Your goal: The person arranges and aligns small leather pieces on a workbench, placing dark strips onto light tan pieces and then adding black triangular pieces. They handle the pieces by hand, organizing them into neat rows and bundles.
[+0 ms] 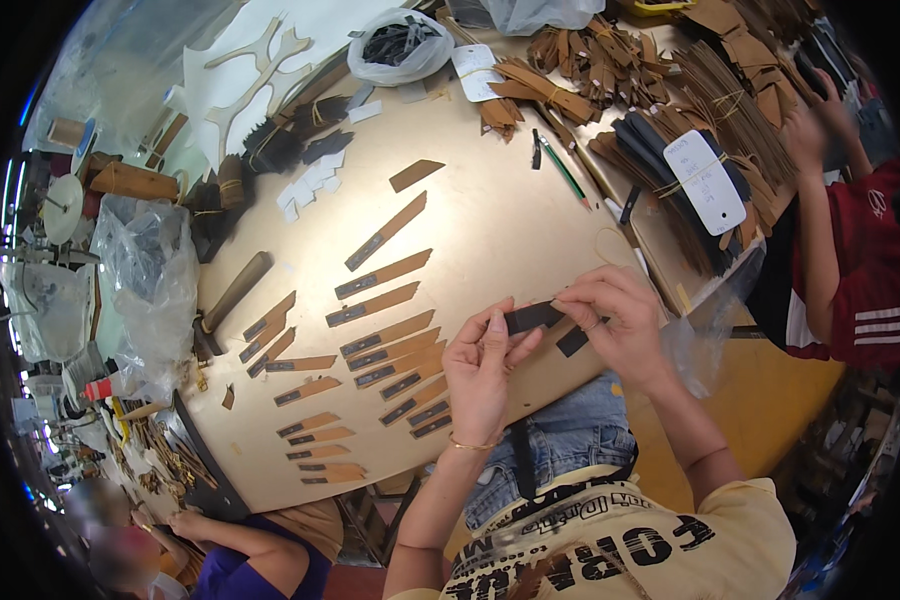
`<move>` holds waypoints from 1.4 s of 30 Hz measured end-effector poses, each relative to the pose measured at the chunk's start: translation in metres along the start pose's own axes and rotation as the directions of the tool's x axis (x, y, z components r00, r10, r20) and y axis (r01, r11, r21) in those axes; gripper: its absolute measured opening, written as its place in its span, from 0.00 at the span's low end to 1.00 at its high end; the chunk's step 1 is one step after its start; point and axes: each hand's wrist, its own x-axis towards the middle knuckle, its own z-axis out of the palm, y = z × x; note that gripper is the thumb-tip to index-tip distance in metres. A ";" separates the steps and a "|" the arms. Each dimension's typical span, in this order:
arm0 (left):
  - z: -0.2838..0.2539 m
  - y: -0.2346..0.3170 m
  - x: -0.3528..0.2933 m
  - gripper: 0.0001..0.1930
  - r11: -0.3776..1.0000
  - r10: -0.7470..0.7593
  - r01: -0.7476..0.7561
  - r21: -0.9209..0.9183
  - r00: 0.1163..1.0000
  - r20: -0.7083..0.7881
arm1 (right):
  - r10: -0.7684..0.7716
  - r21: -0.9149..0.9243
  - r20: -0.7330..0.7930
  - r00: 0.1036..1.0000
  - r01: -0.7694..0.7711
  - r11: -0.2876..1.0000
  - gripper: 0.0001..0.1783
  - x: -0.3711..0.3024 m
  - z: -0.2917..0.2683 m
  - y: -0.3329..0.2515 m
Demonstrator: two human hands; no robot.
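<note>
**Two hands hold a dark strip over the counter**

At the top centre of the frame a clear plastic bag [395,45] lies open on the counter [490,220], with dark pieces inside. A larger crumpled plastic bag [150,290] sits at the left edge; what it holds cannot be made out.

Right of centre, the left hand [485,375] and the right hand [615,320] grip a short dark strip [532,317] between them, fingers pinched on its two ends. Its long axis runs nearly level across the frame, tilted slightly up to the right. A second dark piece [573,341] pokes out just below the right hand.

Left of the hands, rows of brown strips [390,335] with dark ends lie flat, pointing up and to the right. Bundles of brown pieces [690,110] are piled at the upper right.
</note>
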 end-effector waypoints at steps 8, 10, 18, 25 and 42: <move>-0.028 0.032 0.019 0.16 0.933 0.255 -0.184 0.309 0.944 -0.208 | -0.002 -0.200 0.148 0.989 0.032 0.979 0.05 0.026 0.000 0.035; -0.024 0.036 0.033 0.13 0.899 0.324 -0.269 0.344 0.939 -0.112 | -0.058 -0.301 0.186 0.981 0.113 0.947 0.06 0.028 0.004 0.039; 0.016 -0.001 0.074 0.07 0.349 0.457 -0.375 0.859 0.868 0.194 | -0.059 -0.320 -0.004 0.998 0.054 0.946 0.08 0.023 0.001 0.031; 0.008 0.006 0.061 0.09 -0.023 0.621 -0.398 0.917 0.713 0.325 | -0.340 -0.319 0.128 0.932 0.363 0.875 0.16 0.107 0.023 0.035; -0.096 0.080 -0.047 0.09 0.318 0.522 -0.308 0.896 0.846 0.106 | -0.199 -0.108 0.593 0.780 0.322 0.941 0.12 0.159 0.021 0.041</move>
